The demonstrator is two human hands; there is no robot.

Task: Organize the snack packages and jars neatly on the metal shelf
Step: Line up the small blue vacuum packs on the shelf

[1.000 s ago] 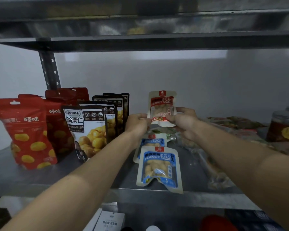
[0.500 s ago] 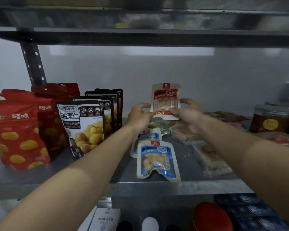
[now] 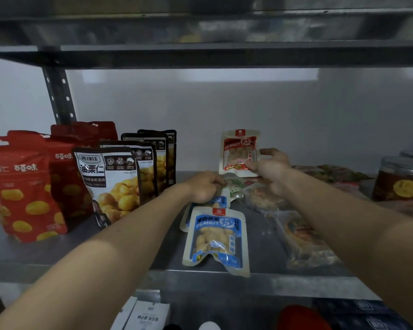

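The person's right hand [image 3: 271,171] held a red peanut packet [image 3: 239,151] up in the air, off the metal shelf [image 3: 57,256], at about 1 o'clock from the middle of the shelf. Its fingers and thumb pinched the packet's lower right corner. The left hand [image 3: 204,188] was down low, right at the middle. Its fingers were curled over the top of the back blue peanut packet [image 3: 222,201], and it looked like a grip.

Another blue peanut packet [image 3: 216,239] lay flat at 6 o'clock, with its bottom end right at the shelf's front edge. The red chestnut bags [image 3: 19,186] stood in a row at 9 o'clock. The black-and-white chestnut bags [image 3: 110,184] stood just beside them, nearer the middle. A jar [image 3: 402,179] stood at 3 o'clock, and clear food packets [image 3: 305,239] lay in a messy pile at 4 o'clock.

I think the job here was to put the peanut packets together. To do it well, the person should stack the blue ones flat and square. The front one should go back from the edge so it can't slide off. The red one is soft and floppy, so a hold on both sides would help. It should go just beside the blue ones, away from the messy pile.
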